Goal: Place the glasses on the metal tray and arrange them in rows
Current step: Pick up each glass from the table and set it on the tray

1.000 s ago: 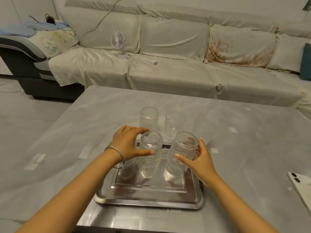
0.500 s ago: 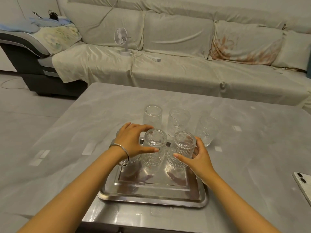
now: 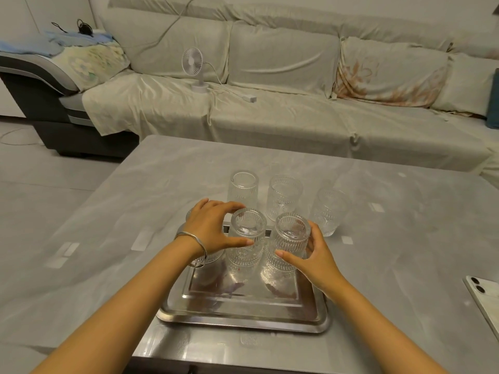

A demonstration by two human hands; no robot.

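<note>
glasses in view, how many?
6. Three on the table beyond the metal tray: left, middle, right. Left hand grips one, right hand another; one mostly hidden under the left wrist.

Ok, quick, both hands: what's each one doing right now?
Left hand: closed around the middle glass on the tray.
Right hand: closed around the right glass.

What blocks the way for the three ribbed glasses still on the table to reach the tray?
The two ribbed glasses held by the left hand and right hand stand along the metal tray's far edge, directly before them; the near half looks free.
</note>
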